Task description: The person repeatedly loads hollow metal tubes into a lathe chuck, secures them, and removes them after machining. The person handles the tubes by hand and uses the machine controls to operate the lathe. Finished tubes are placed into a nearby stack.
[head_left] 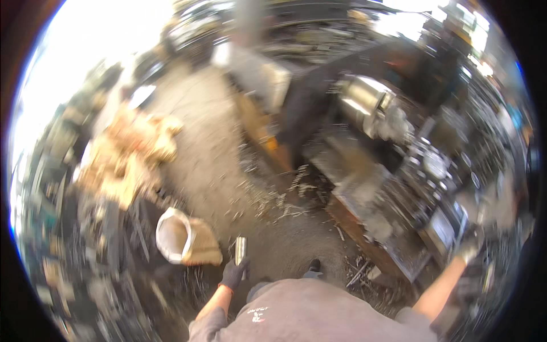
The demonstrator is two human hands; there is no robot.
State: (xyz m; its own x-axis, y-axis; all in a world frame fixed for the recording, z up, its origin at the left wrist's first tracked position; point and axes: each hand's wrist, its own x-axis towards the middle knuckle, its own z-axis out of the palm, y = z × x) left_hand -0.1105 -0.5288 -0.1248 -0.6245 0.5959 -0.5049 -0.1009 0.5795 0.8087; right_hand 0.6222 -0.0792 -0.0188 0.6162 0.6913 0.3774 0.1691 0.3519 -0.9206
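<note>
My left hand (232, 275), in a dark glove, is closed around the lower end of a short shiny metal cylinder (241, 249). The cylinder points away from me over the floor, just right of an open-mouthed sack (202, 242). Far to the right, my right hand (470, 248) wears a pale glove. It is stretched out beside a small panel with a screen (441, 229) on the lathe, close to what may be a lever. Motion smears its fingers, so its grip is unclear.
The lathe's large round chuck (363, 98) and its tool carriage (430, 162) fill the right side. Metal shavings (285, 202) litter the floor at its base. A heap of yellowish sacks (131, 151) lies at the left, near blurred piles of metal pieces (62, 222).
</note>
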